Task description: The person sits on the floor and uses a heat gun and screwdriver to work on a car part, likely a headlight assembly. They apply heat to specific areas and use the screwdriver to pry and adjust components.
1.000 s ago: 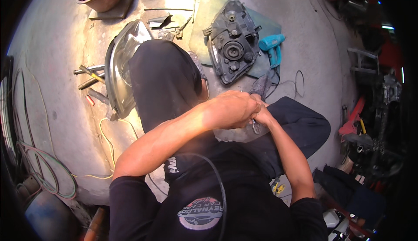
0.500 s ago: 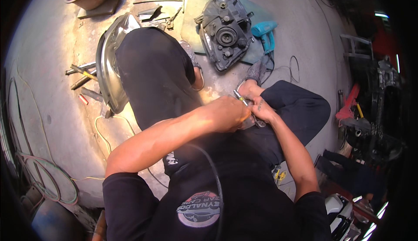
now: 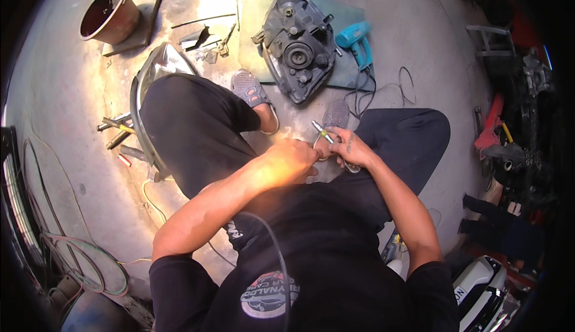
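Observation:
My left hand (image 3: 288, 159) is closed in front of my lap, its fingers curled; whatever they may hold is hidden. Just right of it, my right hand (image 3: 350, 147) grips a slim silver pen-shaped tool (image 3: 323, 132) with a yellow-green band, its tip pointing away to the upper left. A small pale, shiny thing (image 3: 353, 168) shows under the right hand, too unclear to name. Beyond my hands, a dark car headlight housing (image 3: 296, 47) lies with its back upward on a greenish board (image 3: 254, 17). Another headlight (image 3: 162, 62) with a clear lens leans beside my left knee.
A teal heat gun (image 3: 357, 41) with a black cord lies right of the housing. Far left stands a brown bucket (image 3: 114, 23). Hand tools (image 3: 120, 125) and a red-and-white cylinder (image 3: 124, 160) lie by the left headlight. Coiled hoses (image 3: 78, 266) are at lower left; red stands (image 3: 492, 119) at right.
My hands have moved slightly apart, the left one shifting left and down. More of the silver tool now shows in the right hand. My knees have spread and the view has shifted.

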`<control>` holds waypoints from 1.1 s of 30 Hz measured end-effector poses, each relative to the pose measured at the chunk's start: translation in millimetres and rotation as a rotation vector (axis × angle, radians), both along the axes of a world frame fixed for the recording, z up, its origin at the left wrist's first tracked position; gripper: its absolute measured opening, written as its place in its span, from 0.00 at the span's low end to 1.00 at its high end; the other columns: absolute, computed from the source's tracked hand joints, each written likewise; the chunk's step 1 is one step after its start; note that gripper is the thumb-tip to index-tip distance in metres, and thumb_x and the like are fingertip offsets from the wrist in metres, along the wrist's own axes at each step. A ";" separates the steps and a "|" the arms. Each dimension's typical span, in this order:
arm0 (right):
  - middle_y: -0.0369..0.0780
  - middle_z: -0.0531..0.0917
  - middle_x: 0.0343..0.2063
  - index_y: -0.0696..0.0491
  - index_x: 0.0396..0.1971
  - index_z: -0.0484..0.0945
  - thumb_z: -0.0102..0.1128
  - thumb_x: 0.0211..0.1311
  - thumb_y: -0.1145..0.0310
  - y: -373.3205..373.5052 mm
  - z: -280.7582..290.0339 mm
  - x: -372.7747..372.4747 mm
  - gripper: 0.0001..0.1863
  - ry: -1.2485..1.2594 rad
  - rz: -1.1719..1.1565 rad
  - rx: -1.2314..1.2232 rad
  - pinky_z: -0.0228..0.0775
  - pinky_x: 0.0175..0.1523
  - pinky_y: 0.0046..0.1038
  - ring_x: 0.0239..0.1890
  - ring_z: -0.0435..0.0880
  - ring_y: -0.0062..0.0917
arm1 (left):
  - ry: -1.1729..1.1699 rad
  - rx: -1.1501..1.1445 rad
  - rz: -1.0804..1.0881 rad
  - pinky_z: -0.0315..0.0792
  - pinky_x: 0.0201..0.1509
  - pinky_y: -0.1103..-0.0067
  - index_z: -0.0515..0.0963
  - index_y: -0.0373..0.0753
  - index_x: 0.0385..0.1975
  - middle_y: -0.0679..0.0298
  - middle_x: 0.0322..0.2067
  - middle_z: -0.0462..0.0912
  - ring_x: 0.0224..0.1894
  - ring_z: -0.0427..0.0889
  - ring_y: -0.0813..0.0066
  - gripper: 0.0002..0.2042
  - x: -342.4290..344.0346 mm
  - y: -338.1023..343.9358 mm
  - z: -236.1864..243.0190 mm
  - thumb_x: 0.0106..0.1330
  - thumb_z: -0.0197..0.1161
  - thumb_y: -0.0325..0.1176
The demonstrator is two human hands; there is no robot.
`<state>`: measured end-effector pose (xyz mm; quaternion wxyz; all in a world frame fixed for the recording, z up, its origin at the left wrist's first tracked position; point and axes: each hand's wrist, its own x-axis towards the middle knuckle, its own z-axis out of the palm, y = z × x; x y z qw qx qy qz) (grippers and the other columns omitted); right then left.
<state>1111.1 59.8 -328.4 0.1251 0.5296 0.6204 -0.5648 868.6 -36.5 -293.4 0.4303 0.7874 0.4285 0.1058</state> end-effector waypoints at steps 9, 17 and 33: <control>0.49 0.83 0.41 0.56 0.69 0.70 0.59 0.64 0.71 -3.3 -50.6 13.9 0.32 0.023 0.210 0.119 0.80 0.35 0.32 0.27 0.87 0.30 | 0.067 -0.074 0.019 0.78 0.50 0.57 0.81 0.35 0.49 0.47 0.40 0.86 0.47 0.85 0.44 0.15 3.6 2.0 -2.7 0.67 0.68 0.37; 0.57 0.86 0.46 0.55 0.67 0.72 0.60 0.64 0.66 14.6 -124.2 25.3 0.30 -0.012 0.179 0.382 0.76 0.57 0.46 0.54 0.84 0.52 | -0.038 -0.064 0.429 0.79 0.52 0.62 0.81 0.31 0.51 0.43 0.47 0.87 0.46 0.88 0.45 0.17 10.2 87.3 10.6 0.71 0.66 0.38; 0.55 0.79 0.56 0.54 0.63 0.77 0.68 0.59 0.69 27.6 -219.0 -6.5 0.29 -0.267 0.200 0.283 0.77 0.62 0.41 0.59 0.81 0.48 | -0.647 -0.834 1.554 0.79 0.44 0.63 0.68 0.32 0.69 0.50 0.55 0.80 0.50 0.82 0.59 0.29 -38.5 150.2 -247.1 0.74 0.63 0.43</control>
